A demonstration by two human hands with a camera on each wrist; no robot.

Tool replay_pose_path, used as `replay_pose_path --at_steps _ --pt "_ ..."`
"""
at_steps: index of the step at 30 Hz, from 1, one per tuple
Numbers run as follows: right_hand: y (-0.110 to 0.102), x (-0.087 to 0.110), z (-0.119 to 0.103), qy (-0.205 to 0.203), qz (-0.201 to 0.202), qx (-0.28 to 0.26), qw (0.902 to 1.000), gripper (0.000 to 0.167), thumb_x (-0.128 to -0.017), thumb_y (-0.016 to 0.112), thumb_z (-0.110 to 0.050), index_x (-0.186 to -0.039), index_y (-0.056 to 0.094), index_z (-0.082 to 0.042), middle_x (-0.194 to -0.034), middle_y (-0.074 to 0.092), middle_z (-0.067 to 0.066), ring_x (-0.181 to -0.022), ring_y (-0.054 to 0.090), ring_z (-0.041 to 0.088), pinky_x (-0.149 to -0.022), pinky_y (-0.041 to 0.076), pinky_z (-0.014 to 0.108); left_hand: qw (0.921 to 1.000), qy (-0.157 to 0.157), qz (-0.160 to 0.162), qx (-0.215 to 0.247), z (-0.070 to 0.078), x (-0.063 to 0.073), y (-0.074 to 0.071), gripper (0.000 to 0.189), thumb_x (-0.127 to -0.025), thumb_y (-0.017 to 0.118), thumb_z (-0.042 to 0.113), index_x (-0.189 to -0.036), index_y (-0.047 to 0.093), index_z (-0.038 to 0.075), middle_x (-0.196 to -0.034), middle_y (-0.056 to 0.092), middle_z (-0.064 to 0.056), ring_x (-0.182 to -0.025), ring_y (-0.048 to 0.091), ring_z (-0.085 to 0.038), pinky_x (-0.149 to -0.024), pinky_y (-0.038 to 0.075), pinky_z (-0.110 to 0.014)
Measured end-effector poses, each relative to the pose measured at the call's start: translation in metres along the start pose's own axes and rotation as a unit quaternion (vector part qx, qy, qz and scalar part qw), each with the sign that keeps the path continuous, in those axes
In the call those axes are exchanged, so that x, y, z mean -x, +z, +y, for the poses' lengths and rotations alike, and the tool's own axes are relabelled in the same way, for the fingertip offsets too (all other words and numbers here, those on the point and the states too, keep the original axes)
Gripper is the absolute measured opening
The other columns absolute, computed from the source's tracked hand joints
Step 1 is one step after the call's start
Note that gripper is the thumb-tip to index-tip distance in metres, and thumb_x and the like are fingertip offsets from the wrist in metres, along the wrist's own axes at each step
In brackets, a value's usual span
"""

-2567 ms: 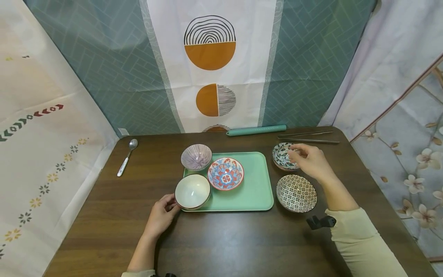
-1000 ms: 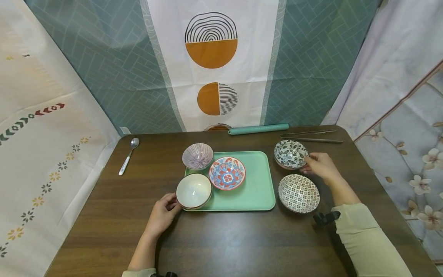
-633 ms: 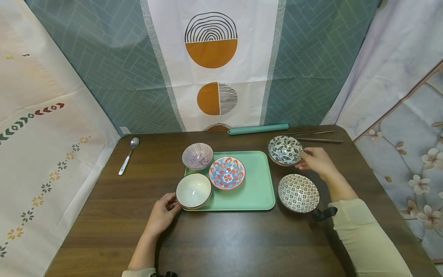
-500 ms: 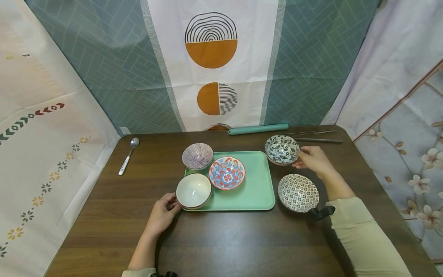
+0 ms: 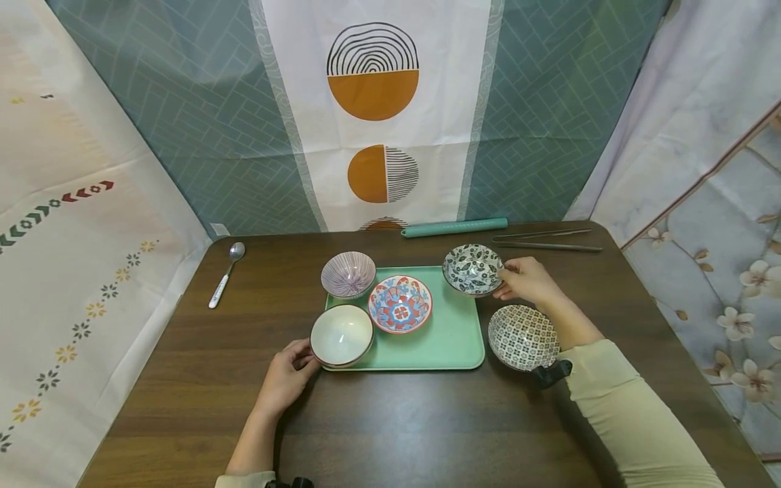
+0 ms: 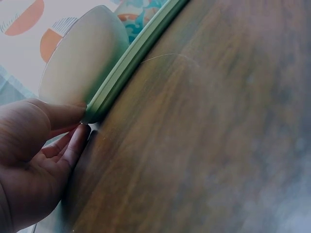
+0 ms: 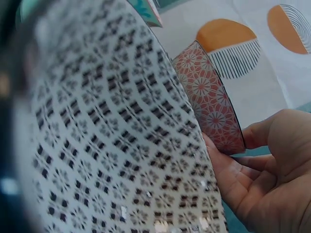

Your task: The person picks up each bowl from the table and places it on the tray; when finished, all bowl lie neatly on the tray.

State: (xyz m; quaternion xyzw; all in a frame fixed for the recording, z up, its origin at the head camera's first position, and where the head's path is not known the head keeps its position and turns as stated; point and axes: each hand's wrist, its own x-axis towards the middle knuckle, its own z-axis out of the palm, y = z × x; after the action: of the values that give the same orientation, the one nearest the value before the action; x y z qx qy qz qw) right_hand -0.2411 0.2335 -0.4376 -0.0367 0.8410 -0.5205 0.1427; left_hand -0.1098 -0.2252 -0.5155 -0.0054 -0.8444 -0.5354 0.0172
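My right hand [image 5: 527, 281] pinches the rim of a leaf-patterned bowl [image 5: 471, 269], held over the tray's back right corner. In the right wrist view that bowl's pink, flowered outside [image 7: 211, 104] shows between thumb and fingers. At the front left corner of the green tray [image 5: 451, 342], my left hand [image 5: 287, 377] pinches the tray's edge; its thumb [image 6: 68, 115] lies on top in the left wrist view. Beside the left fingers, a cream bowl [image 5: 340, 335] stands on the tray. Also there are a red-and-blue bowl [image 5: 399, 305] and a purple-striped bowl [image 5: 348, 275].
A brown-patterned bowl [image 5: 523, 337] sits right of the tray, below my right forearm, and looms large in the right wrist view. A spoon [image 5: 223, 279] lies at far left. Along the back edge lie a teal rod-like item [image 5: 454, 228] and long thin metal utensils [image 5: 549, 247].
My right hand has taken hold of the leaf-patterned bowl and carried it left, from the table to over the tray's corner. The left hand has stayed at the tray.
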Motion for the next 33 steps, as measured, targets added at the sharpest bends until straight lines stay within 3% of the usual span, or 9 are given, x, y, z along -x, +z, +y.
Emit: replay_pose_path --at_steps 10,17,21,26,33 --pt "0.027 -0.01 -0.008 0.039 -0.028 0.021 0.9986 0.04 -0.107 0.041 -0.005 -0.134 0.043 0.024 -0.094 0.07 0.028 -0.082 0.074 0.028 -0.074 0.062 0.034 0.9999 0.004 -0.004 0.015 -0.003 0.0 0.001 0.033 -0.091 0.071 -0.006 -0.124 0.065 -0.01 -0.117 0.065 -0.019 -0.099 0.066 -0.015 -0.086 0.056 -0.021" --pt "0.037 -0.016 -0.005 0.045 -0.035 0.019 0.9982 0.029 -0.108 0.041 -0.006 -0.115 0.054 0.019 -0.09 0.07 0.026 -0.079 0.073 0.027 -0.072 0.062 0.034 0.9999 0.003 -0.006 0.015 -0.001 0.0 0.001 0.033 -0.091 0.071 -0.006 -0.124 0.065 -0.01 -0.117 0.065 -0.018 -0.1 0.066 -0.017 -0.086 0.056 -0.021" --pt "0.035 -0.017 -0.006 0.034 -0.045 0.017 0.9983 0.032 -0.109 0.042 -0.01 -0.117 0.055 0.018 -0.097 0.069 0.028 -0.087 0.073 0.031 -0.078 0.062 0.037 0.9999 0.003 -0.005 0.015 -0.001 0.0 0.001 0.033 -0.091 0.07 -0.006 -0.124 0.065 -0.01 -0.117 0.065 -0.018 -0.1 0.066 -0.017 -0.087 0.056 -0.02" --pt "0.028 -0.014 -0.002 0.009 -0.056 0.037 0.9977 0.043 -0.11 0.044 -0.018 -0.132 0.051 0.018 -0.11 0.067 0.03 -0.101 0.07 0.038 -0.086 0.06 0.041 0.9999 0.003 -0.004 0.015 -0.002 -0.001 0.001 0.033 -0.091 0.071 -0.007 -0.123 0.065 -0.01 -0.117 0.065 -0.019 -0.099 0.067 -0.018 -0.086 0.055 -0.019" --pt "0.009 0.003 0.002 -0.014 -0.049 0.065 0.9966 0.053 -0.109 0.049 -0.027 -0.142 0.044 0.014 -0.123 0.063 0.033 -0.111 0.065 0.041 -0.093 0.056 0.045 0.9999 0.008 -0.002 0.011 -0.004 0.0 0.0 0.033 -0.09 0.071 -0.007 -0.122 0.065 -0.011 -0.118 0.064 -0.018 -0.098 0.067 -0.017 -0.085 0.055 -0.018"
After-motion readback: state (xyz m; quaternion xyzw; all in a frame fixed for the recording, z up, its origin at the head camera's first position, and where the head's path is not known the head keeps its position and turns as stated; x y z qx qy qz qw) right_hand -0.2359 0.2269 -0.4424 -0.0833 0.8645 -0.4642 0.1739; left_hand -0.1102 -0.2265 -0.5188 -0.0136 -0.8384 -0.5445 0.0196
